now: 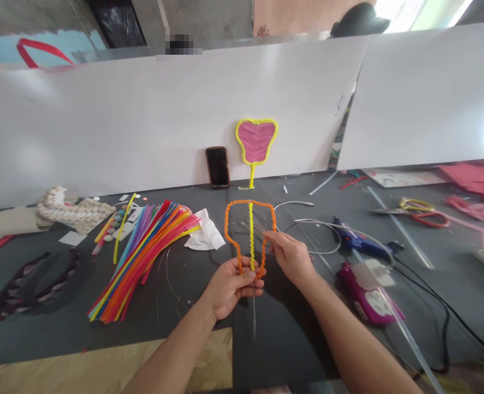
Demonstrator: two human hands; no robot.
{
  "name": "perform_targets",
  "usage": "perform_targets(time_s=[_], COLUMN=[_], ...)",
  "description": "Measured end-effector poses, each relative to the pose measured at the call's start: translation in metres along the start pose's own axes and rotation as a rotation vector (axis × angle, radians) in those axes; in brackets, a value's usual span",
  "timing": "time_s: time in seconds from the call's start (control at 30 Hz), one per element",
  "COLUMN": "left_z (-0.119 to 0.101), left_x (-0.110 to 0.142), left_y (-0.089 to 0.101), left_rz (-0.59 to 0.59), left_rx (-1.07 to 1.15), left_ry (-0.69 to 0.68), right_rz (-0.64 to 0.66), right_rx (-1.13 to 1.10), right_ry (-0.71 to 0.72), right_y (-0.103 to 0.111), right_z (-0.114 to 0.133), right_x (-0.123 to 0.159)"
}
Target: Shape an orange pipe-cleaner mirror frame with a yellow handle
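Observation:
My left hand (230, 285) is closed around the narrow lower end of an orange pipe-cleaner frame (230, 230) that has a yellow twisted stem (250, 235) up its middle. It holds the frame just above the dark table. My right hand (291, 256) pinches at the frame's right side, fingers pressed together near thin silvery wires (253, 223) that cross the frame. A thin wire (254, 317) hangs down below my left hand.
A fan of coloured pipe cleaners (143, 251) lies to the left, with white tissue (205, 234) beside it. A finished pink and yellow fan shape (256, 143) and a phone (217, 167) lean on the white board. Blue glue gun (359, 241), magenta tool (367, 295), scissors (424, 216) and cables lie right.

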State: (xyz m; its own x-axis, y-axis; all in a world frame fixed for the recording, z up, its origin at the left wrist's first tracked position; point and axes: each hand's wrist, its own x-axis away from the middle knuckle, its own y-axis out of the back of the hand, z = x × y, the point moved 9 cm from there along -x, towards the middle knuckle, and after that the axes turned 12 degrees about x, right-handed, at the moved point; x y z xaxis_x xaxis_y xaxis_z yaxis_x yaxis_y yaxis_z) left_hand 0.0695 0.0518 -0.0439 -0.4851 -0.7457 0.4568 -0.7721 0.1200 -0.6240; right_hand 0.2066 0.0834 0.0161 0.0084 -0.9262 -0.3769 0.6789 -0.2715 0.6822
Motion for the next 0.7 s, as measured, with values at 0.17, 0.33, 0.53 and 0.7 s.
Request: perform_targets(time_s=[0.17,0.33,0.53,0.7], left_z=[-0.006,-0.004,0.003,0.003], left_x=[-0.001,0.0,0.001,0.0], left_y=[0.003,0.001,-0.003,-0.004], left_rz=[-0.031,-0.02,0.019,0.035], left_rx=[0.027,0.048,0.067,0.079], left_ry=[-0.027,-0.008,0.032,0.021], right_rz=[-0.083,0.139,0.291,0.327], right_rx=[-0.535,-1.076,-1.236,-1.252], right_ry=[-0.272,-0.542,-0.558,-0.575], right_y=[-0.001,-0.035,-0.051,-0.055], right_z=[-0.019,-0.018,-0.004,-0.003], right_x=[0.001,0.008,0.013,0.015])
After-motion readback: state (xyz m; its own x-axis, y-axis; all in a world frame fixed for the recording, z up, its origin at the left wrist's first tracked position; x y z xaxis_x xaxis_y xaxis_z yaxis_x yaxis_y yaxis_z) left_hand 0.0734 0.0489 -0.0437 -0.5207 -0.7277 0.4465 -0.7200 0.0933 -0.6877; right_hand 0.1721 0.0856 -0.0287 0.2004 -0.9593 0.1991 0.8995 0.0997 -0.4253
